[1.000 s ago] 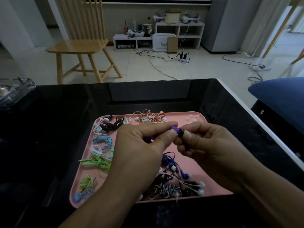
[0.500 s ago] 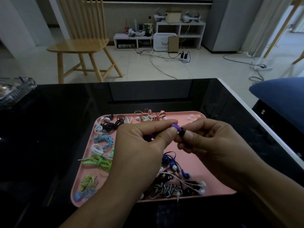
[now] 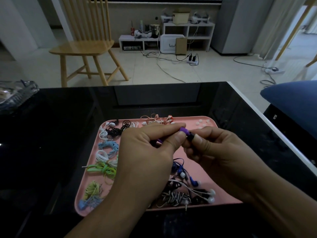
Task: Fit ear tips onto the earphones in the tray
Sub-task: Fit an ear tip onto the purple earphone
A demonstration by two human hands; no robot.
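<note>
Two hands meet above a pink tray (image 3: 221,169) on a black table (image 3: 51,143). The left hand (image 3: 145,152) pinches a purple earphone (image 3: 184,130) between thumb and forefinger. The right hand (image 3: 217,150) pinches a small black ear tip (image 3: 191,135) against the earphone's end (whether it is fully seated is unclear). Coiled earphones (image 3: 104,169) in many colours lie in the tray below; loose white ear tips (image 3: 202,122) sit in its far right corner.

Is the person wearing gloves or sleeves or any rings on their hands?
No. Both the left hand and the right hand are bare: no gloves, rings, watch or bracelets show. The forearms are bare too, with no sleeve in view. The fingernails look short and plain.
</note>
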